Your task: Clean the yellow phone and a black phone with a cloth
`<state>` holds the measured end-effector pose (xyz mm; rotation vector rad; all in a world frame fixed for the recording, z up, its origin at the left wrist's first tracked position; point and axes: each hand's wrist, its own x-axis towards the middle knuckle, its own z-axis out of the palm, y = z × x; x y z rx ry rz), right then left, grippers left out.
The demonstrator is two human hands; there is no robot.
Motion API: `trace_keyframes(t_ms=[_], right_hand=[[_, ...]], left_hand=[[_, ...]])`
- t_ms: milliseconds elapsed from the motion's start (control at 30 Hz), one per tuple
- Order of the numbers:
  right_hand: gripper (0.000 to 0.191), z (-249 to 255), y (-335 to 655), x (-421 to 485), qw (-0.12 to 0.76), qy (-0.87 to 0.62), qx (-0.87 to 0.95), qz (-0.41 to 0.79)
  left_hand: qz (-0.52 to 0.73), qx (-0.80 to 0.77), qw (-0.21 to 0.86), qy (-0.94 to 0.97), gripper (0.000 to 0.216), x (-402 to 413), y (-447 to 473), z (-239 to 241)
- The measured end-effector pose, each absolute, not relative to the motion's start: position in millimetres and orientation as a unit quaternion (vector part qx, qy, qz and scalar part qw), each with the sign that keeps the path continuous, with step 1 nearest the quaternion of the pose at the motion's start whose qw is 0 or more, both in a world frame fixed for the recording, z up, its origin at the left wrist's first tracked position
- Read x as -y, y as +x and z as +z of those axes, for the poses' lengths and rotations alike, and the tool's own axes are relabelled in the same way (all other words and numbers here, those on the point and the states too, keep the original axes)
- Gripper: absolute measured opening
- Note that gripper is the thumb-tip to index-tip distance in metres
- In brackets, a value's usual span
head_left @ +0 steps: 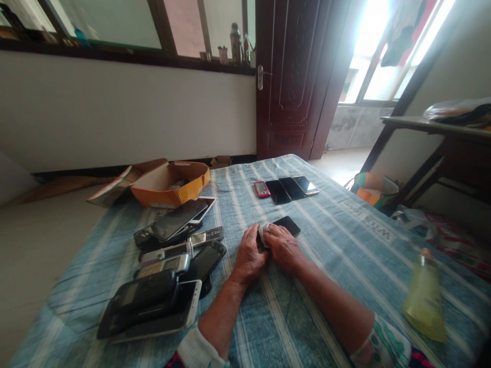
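Note:
A black phone (289, 225) lies on the striped bedcover, partly covered by my hands. My left hand (248, 258) grips its near left end, fingers curled at the edge. Pressed onto the screen under the fingers of my right hand (283, 246) is a crumpled white wipe (264, 233). Beyond them sit a red keypad phone (262, 189) and several dark smartphones (291, 188) in a row. Left of my hands is a loose pile of old phones (164, 271), with a small keypad phone (207, 236) at its edge.
An open orange cardboard box (169, 197) stands at the far left of the bedcover (326, 245). On the right is a bottle of yellow liquid (425, 301). Past the bed are a dark red door (291, 66) and a side table (441, 125).

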<state>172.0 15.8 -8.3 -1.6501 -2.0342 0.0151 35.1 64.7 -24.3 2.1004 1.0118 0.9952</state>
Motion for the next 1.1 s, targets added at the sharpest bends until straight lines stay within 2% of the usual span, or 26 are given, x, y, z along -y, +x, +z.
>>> trace_keyframes(t_ms=[300, 500, 833, 1100], right_hand=[[0.029, 0.7, 163.5, -29.5, 0.280, -0.582, 0.763, 0.029], [0.026, 1.1, 167.4, -25.0, 0.258, -0.567, 0.782, 0.019], [0.030, -3.8, 209.5, -25.8, 0.212, -0.764, 0.609, -0.041], [0.031, -7.5, 180.5, -16.4, 0.197, -0.716, 0.668, -0.047]], left_hand=[[0.396, -0.356, 0.279, 0.799, 0.063, -64.0, 34.8, -21.5], [0.391, -0.364, 0.276, 0.799, 0.064, -63.9, 34.8, -20.6], [0.374, -0.394, 0.290, 0.788, 0.069, -60.9, 34.6, -20.2], [0.372, -0.394, 0.290, 0.789, 0.065, -63.0, 36.2, -22.4]])
